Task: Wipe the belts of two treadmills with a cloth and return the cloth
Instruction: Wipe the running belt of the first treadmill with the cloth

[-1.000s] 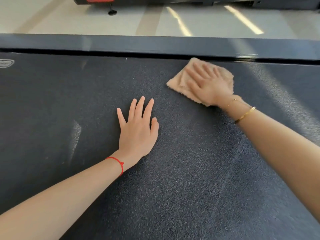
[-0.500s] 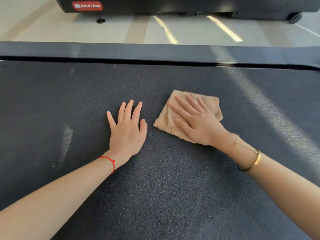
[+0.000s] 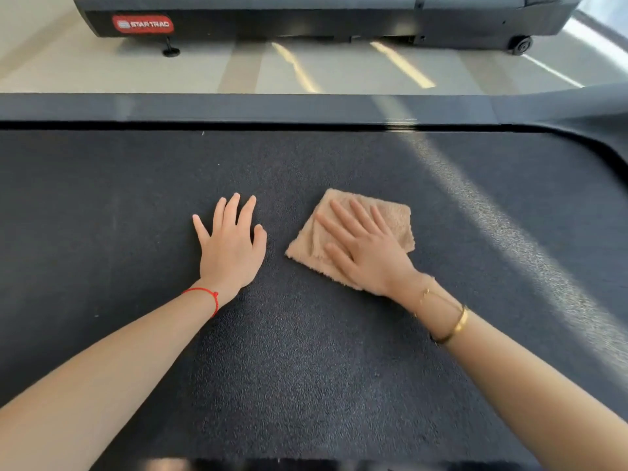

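One second back the cloth (image 3: 360, 226) was up by the far rail; now the right hand (image 3: 368, 253), fingers flat on it, has dragged it mid-belt (image 3: 306, 368), near the left hand (image 3: 231, 246), also flat, bracing. Looks like wiping's still going on this treadmill, with the second treadmill (image 3: 306, 15) untouched behind.

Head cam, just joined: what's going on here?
A person is wiping a treadmill belt by hand. The right hand presses a tan cloth flat on the belt, fingers straight. The left hand rests flat on the bare belt beside it, apart from the cloth. A second treadmill sits across the floor.
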